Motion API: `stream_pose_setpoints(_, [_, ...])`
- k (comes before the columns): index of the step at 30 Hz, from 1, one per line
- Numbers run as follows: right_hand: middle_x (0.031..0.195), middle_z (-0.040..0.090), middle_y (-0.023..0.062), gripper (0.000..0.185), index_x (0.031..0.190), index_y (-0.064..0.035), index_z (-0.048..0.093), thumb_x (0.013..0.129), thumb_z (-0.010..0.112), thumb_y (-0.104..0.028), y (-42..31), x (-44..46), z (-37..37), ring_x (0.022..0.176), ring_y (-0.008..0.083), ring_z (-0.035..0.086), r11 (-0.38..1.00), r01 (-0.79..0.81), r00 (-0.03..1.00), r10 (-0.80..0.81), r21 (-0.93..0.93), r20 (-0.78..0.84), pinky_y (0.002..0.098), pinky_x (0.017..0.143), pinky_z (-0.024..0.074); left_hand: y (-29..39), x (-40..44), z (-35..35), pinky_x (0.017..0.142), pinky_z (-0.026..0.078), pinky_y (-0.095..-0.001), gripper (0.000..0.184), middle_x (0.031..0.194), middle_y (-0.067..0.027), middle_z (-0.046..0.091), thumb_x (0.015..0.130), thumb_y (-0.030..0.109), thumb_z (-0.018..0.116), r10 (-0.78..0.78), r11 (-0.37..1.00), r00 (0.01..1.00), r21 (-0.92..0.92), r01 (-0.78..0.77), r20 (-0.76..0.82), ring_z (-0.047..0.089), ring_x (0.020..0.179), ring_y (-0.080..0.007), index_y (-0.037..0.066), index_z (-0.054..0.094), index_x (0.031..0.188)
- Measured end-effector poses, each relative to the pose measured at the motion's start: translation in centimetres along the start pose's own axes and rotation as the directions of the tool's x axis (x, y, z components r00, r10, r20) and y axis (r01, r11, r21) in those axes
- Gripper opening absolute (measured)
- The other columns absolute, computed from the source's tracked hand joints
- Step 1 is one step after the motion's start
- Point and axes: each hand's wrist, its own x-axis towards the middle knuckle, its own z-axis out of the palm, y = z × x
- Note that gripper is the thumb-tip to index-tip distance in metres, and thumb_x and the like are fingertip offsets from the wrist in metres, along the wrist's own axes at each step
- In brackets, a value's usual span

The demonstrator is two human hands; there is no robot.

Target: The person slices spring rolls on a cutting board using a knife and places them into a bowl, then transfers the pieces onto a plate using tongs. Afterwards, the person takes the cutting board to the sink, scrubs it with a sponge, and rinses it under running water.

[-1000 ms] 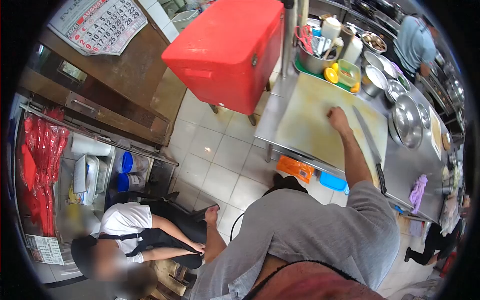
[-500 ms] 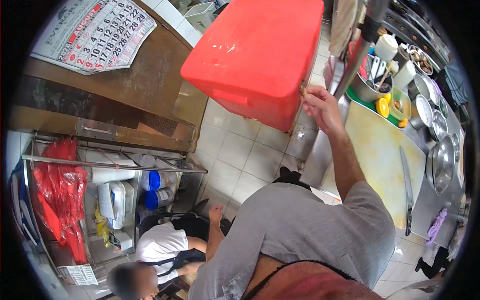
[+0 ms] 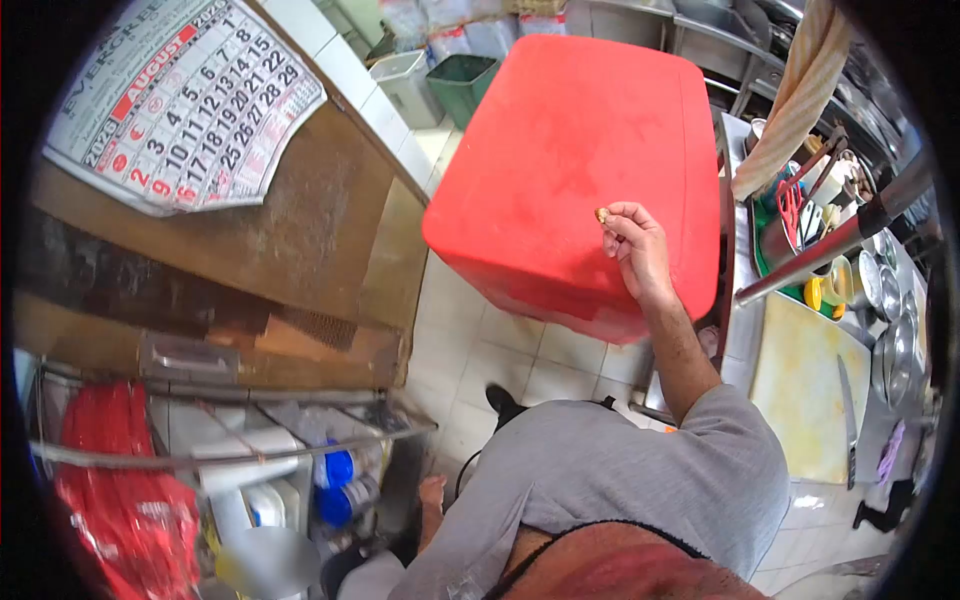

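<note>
At 1 o'clock stands the red cooler (image 3: pixel 560 130). Your left hand (image 3: pixel 432 492), toward 6 o'clock, shows too little to tell its grip; your right hand (image 3: pixel 640 248), over the cooler, pinches a brownish morsel (image 3: pixel 601 214) at 2 o'clock, likely light and crumbly: hold its sides gently.

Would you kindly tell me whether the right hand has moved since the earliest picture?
Yes: the right hand went leftward, from above the cutting board to over the red cooler box.
</note>
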Motion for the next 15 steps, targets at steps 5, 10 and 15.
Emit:
stream_pose_setpoints(5, [0.072, 0.055, 0.0032, 0.01, 0.087, -0.0028, 0.053, 0.079, 0.058, -0.002, 3.6, 3.7, 8.3, 0.053, 0.0078, 0.048, 0.985, 0.163, 0.967, -0.17, -0.056, -0.19, 0.0203, 0.046, 0.037, -1.0, 15.9, -9.8, 0.057, 0.047, -0.0371, 0.02, 0.077, -0.0117, 0.064, 0.077, 0.022, 0.063, 0.698, 0.458, 0.706, 0.684, -0.568, 0.118, 0.059, 0.063, -0.0244, 0.002, 0.063, 0.078])
stream_pose_setpoints(10, [0.067, 0.051, 0.0004, 0.01, 0.084, -0.0044, 0.052, 0.08, 0.061, -0.006, 5.9, 10.0, 12.9, 0.054, 0.0067, 0.048, 0.857, 0.436, 0.832, -0.5, -0.274, -0.242, 0.0203, 0.046, 0.0368, 12.4, 24.4, -21.7, 0.073, 0.048, -0.0316, 0.023, 0.087, -0.0102, 0.064, 0.08, 0.018, 0.063, 0.15, 0.893, 0.964, -0.39, -0.227, -0.218, 0.06, 0.08, -0.019, -0.002, 0.059, 0.093])
stream_pose_setpoints(15, [0.069, 0.053, 0.0002, 0.01, 0.084, -0.004, 0.054, 0.079, 0.062, -0.007, 7.5, 16.4, 13.2, 0.055, 0.0065, 0.049, 0.794, 0.454, 0.756, -0.584, -0.405, -0.297, 0.0202, 0.046, 0.0367, 26.1, 30.1, -29.9, 0.077, 0.047, -0.0306, 0.03, 0.093, -0.0103, 0.06, 0.081, 0.017, 0.063, 0.389, 0.801, 0.898, -0.406, -0.44, -0.206, 0.058, 0.086, -0.0167, -0.002, 0.056, 0.103])
